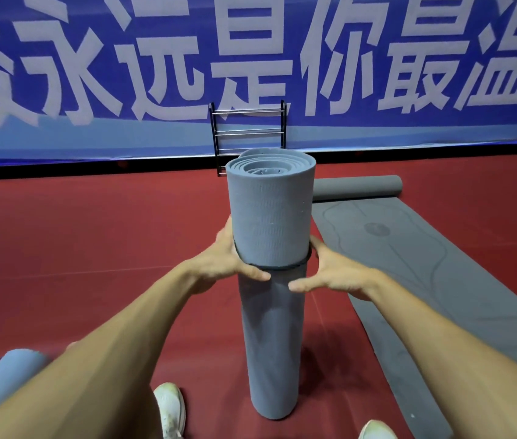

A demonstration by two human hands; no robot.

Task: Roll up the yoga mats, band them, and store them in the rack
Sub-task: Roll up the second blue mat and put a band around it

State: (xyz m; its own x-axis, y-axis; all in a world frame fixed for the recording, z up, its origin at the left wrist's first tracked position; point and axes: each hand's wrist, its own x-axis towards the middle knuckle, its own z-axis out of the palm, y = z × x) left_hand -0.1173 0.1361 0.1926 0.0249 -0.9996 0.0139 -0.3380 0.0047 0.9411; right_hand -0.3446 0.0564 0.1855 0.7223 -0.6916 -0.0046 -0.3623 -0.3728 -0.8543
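I have the rolled blue yoga mat (269, 223) standing upright on its end on the red floor (92, 248), just ahead of my white shoes (170, 407). My left hand (235, 264) and right hand (330, 270) cup it from either side, fingers (301, 285) spread and pressed to the roll, working the black band (274, 267) that circles it about a third of the way down.

The top coils look loose and stepped, so I judge the band could let the upper layers telescope or flare if I leave it this low. If I push unevenly, the roll may tip, since it balances on a narrow end. The band could also snap off my fingertips.

To the right lies a grey mat (409, 264) only partly rolled at its far end. Another blue roll (7, 375) sits near left. The black rack (247, 134) stands far ahead against a blue banner (60, 74) with white characters, well apart from me.
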